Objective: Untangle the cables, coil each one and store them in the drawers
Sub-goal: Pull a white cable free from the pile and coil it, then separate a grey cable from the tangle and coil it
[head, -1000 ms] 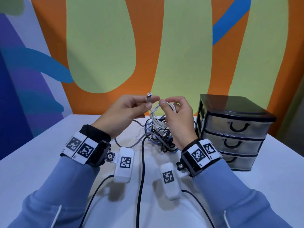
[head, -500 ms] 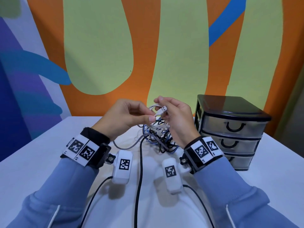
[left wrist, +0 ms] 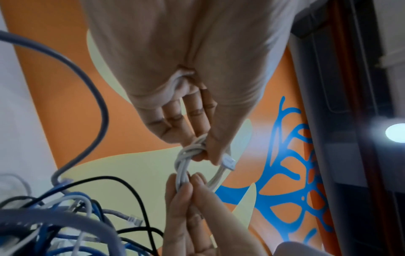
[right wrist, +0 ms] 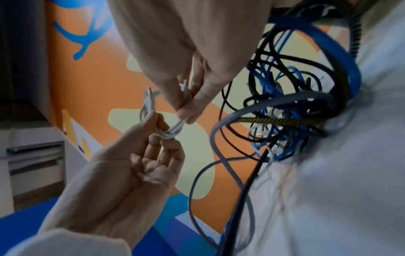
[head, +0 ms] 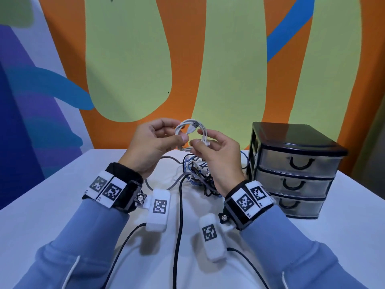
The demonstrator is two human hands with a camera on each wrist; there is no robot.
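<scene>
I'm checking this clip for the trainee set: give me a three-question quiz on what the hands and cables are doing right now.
1. True or false: all three drawers of the drawer unit are shut.
2. Which cable do both hands hold? A) blue B) black C) white
3. Fill in: the tangled pile of cables lies on the ____.

Key
1. True.
2. C: the left hand and right hand each pinch the coiled white cable, lifted above the pile.
3. Table.
</scene>
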